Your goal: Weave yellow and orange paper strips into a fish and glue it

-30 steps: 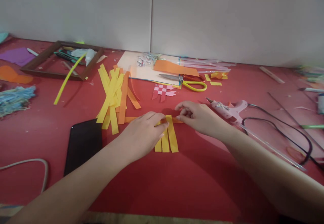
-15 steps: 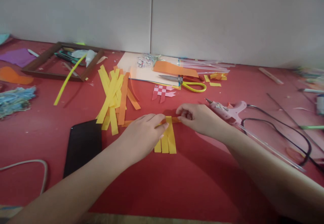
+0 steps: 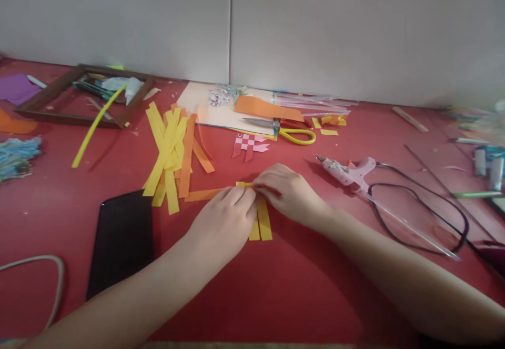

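Note:
My left hand [image 3: 226, 217], fingers curled and closed, presses down on yellow paper strips [image 3: 264, 225] laid side by side on the red table. An orange paper strip [image 3: 202, 196] runs crosswise at their top ends and passes under my left fingers. My right hand [image 3: 290, 193] pinches at the top of the yellow strips, where the orange strip crosses them. Both sets of fingertips nearly meet, and they hide most of the crossing. Left of my hands lies a pile of loose yellow strips [image 3: 168, 149] with orange strips [image 3: 189, 157] beside it.
Beyond my hands lie a woven pink paper fish [image 3: 246, 142] and yellow-handled scissors [image 3: 298, 136]. A pink glue gun [image 3: 347, 172] with a looping cord is at right. At left are a black phone-like slab [image 3: 122, 238] and a brown frame [image 3: 47, 91] around small tools.
My right hand has moved left, from the orange strip's right end to the top of the yellow strips. My left fingers have curled in more. The view has shifted slightly.

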`<control>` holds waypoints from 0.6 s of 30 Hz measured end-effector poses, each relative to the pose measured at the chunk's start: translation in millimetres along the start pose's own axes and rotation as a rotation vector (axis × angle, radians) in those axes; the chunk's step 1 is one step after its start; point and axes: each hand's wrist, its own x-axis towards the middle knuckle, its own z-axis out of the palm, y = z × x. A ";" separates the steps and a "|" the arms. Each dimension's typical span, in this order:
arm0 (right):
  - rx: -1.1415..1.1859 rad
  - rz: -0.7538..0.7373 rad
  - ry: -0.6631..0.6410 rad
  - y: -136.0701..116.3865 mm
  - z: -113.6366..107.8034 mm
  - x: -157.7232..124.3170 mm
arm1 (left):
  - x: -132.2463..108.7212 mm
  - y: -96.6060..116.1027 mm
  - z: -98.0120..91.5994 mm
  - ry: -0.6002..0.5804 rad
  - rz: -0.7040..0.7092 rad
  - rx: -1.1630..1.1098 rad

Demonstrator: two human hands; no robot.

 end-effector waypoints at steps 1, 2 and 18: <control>-0.013 -0.015 -0.020 0.6 0.2 0.1 | -0.3 1.5 0.8 0.007 -0.009 0.002; -0.028 -0.026 -0.043 0.8 0.0 0.1 | -0.5 2.9 1.2 0.013 -0.019 -0.002; 0.069 -0.013 -0.048 -1.5 -5.2 3.5 | 5.7 36.2 5.8 0.182 -0.030 0.249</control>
